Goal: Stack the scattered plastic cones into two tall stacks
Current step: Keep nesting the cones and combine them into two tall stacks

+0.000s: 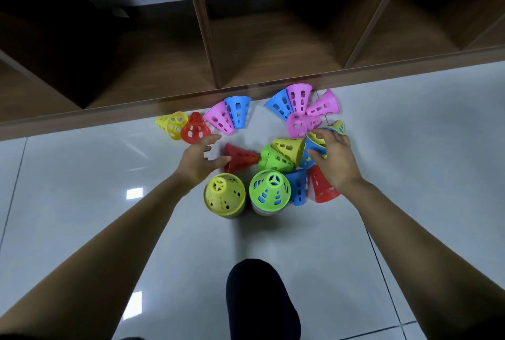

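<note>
Two upright stacks stand on the floor, one topped by a yellow cone, the other by a green cone. My left hand reaches with fingers spread beside a red cone lying on its side, fingertips at its rim. My right hand grips a blue cone with a yellow one inside it. Loose cones lie around: green, yellow, red, blue, several pink and blue by the shelf.
A wooden shelf unit with open compartments runs along the far edge of the glossy tiled floor. A yellow cone and a red cone lie at its foot. My dark-clad knee is below the stacks.
</note>
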